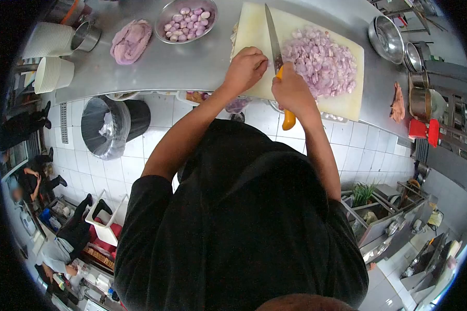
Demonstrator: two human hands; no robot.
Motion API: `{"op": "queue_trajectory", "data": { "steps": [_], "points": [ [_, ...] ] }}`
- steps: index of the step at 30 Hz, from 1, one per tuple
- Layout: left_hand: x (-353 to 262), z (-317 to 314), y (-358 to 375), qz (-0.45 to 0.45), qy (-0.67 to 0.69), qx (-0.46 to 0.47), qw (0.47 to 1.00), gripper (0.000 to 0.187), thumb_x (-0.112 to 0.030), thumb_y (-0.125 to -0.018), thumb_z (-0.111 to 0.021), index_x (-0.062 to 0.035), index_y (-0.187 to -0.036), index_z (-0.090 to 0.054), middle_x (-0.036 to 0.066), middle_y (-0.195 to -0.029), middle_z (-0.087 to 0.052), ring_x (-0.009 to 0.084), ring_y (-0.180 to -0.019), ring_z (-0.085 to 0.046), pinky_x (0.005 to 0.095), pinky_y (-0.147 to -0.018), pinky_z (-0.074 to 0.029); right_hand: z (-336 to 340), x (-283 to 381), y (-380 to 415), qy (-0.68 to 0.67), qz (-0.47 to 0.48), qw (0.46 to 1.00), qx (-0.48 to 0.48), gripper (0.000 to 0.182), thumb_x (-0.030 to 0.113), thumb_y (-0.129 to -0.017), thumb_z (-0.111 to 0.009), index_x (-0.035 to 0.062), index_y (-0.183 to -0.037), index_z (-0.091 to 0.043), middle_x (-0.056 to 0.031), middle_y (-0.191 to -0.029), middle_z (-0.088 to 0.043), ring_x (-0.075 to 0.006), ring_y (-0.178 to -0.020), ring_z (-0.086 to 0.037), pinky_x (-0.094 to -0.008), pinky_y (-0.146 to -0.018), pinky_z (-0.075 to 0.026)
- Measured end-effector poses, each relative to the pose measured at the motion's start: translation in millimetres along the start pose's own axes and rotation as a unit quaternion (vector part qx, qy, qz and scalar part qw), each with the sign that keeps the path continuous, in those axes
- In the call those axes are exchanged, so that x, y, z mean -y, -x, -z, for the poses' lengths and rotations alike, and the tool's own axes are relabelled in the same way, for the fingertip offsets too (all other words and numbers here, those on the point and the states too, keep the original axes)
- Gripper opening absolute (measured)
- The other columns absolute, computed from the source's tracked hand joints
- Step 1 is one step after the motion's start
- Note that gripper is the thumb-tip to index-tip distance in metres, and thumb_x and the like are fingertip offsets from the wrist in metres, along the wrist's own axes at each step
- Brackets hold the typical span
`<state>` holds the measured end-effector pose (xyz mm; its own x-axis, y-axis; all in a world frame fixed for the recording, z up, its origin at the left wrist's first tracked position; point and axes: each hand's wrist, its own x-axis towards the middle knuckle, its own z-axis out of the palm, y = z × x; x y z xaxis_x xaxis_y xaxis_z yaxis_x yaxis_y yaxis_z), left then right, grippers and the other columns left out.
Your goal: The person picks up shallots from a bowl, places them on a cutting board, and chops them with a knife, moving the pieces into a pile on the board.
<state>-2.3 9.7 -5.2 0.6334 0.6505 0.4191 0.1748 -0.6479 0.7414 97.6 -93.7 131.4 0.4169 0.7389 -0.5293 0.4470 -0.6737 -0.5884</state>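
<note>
Knife [273,39] in right hand [294,92], blade pointing away across board [251,31]

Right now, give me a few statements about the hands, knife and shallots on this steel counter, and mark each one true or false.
1. The right hand grips a yellow-handled knife. True.
2. The white cutting board carries sliced purple shallots. True.
3. The round metal bowl of peeled shallots sits on the board. False: it sits on the steel counter, beside the board.
4. The left hand holds a spoon. False: it presses down by the blade.
</note>
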Motion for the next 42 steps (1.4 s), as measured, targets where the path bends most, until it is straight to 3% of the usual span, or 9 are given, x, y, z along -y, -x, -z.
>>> {"op": "queue_trajectory", "data": {
  "steps": [3, 8, 11, 17, 21, 27, 30, 36, 42],
  "points": [
    [1, -1, 0, 0.0, -0.001, -0.008, 1.0, 0.011, -0.009, -0.082, -0.069, -0.0026, -0.091, -0.072, 0.011, -0.094, -0.067, 0.0317, -0.091, -0.064, 0.0393, -0.082, -0.052, -50, -47, -40, 0.153, 0.207, 0.948, -0.185, 0.026, 0.011, -0.093, -0.05, -0.0065, -0.11, -0.041, -0.0316, -0.081, -0.064, -0.043, -0.062, -0.067, -0.0505, -0.056, -0.054],
    [2, 0, 2, -0.001, -0.018, 0.004, 1.0, 0.012, -0.009, -0.082, -0.068, -0.0029, -0.092, -0.071, 0.011, -0.095, -0.066, 0.0316, -0.093, -0.063, 0.0397, -0.083, -0.051, -15, -22, -17, 0.07, 0.075, 0.993, -0.054, 0.022, 0.01, -0.091, -0.05, -0.0045, -0.105, -0.041, -0.0334, -0.078, -0.063, -0.0466, -0.067, -0.066, -0.0543, -0.064, -0.052],
    [2, -2, 0, 0.001, -0.014, -0.005, 1.0, 0.012, -0.009, -0.082, -0.068, -0.0032, -0.092, -0.071, 0.011, -0.094, -0.066, 0.0319, -0.093, -0.063, 0.0402, -0.083, -0.051, -52, -58, -48, 0.133, 0.196, 0.957, -0.167, 0.022, 0.01, -0.092, -0.049, -0.0052, -0.105, -0.041, -0.0305, -0.075, -0.063, -0.0411, -0.058, -0.066, -0.0499, -0.055, -0.053],
    [2, 0, 0, -0.01, -0.015, 0.004, 1.0, 0.011, -0.009, -0.082, -0.068, -0.0035, -0.091, -0.071, 0.011, -0.094, -0.066, 0.0325, -0.093, -0.063, 0.0408, -0.084, -0.05, -10, -3, -9, 0.024, 0.022, 0.999, -0.016, 0.023, 0.01, -0.09, -0.05, -0.0052, -0.105, -0.041, -0.0363, -0.08, -0.062, -0.0503, -0.071, -0.065, -0.0559, -0.072, -0.051],
    [-1, 0, 0, 0.018, -0.003, 0.004, 1.0, 0.01, -0.007, -0.081, -0.068, -0.0042, -0.091, -0.072, 0.011, -0.094, -0.066, 0.0329, -0.093, -0.063, 0.0404, -0.084, -0.051, -54, -55, -51, 0.143, 0.185, 0.958, -0.165, 0.024, 0.01, -0.09, -0.049, -0.0063, -0.106, -0.041, -0.0343, -0.08, -0.063, -0.0453, -0.065, -0.067, -0.0524, -0.064, -0.054],
    [2, 0, 0, -0.015, -0.017, 0.001, 1.0, 0.012, -0.006, -0.081, -0.069, -0.0025, -0.092, -0.071, 0.011, -0.096, -0.066, 0.0326, -0.094, -0.063, 0.04, -0.084, -0.051, -27, -22, -23, 0.056, 0.07, 0.995, -0.044, 0.026, 0.01, -0.091, -0.049, -0.0069, -0.108, -0.041, -0.0327, -0.076, -0.063, -0.0438, -0.063, -0.067, -0.0514, -0.063, -0.055],
    [2, -1, 0, -0.009, -0.02, -0.005, 1.0, 0.012, -0.006, -0.081, -0.069, -0.0013, -0.092, -0.071, 0.011, -0.096, -0.066, 0.0324, -0.092, -0.063, 0.0397, -0.083, -0.051, -49, -45, -46, 0.153, 0.194, 0.955, -0.164, 0.025, 0.011, -0.092, -0.049, -0.0073, -0.108, -0.041, -0.031, -0.074, -0.063, -0.0349, -0.051, -0.066, -0.0449, -0.05, -0.054],
    [3, -1, 1, -0.007, -0.012, 0.001, 1.0, 0.013, -0.01, -0.084, -0.067, -0.0024, -0.093, -0.071, 0.012, -0.095, -0.066, 0.0329, -0.093, -0.063, 0.041, -0.084, -0.051, -22, -19, -19, 0.081, 0.083, 0.992, -0.042, 0.024, 0.009, -0.09, -0.049, -0.0059, -0.106, -0.04, -0.0349, -0.082, -0.063, -0.0485, -0.072, -0.066, -0.0546, -0.07, -0.052],
    [0, -1, 1, 0.002, -0.01, 0.002, 1.0, 0.013, -0.011, -0.084, -0.066, -0.0026, -0.093, -0.071, 0.012, -0.095, -0.066, 0.0327, -0.094, -0.062, 0.0405, -0.085, -0.05, -51, -44, -45, 0.14, 0.151, 0.968, -0.143, 0.022, 0.008, -0.089, -0.047, -0.0055, -0.105, -0.04, -0.0337, -0.08, -0.063, -0.0486, -0.073, -0.066, -0.0534, -0.072, -0.052]
  ]
}}
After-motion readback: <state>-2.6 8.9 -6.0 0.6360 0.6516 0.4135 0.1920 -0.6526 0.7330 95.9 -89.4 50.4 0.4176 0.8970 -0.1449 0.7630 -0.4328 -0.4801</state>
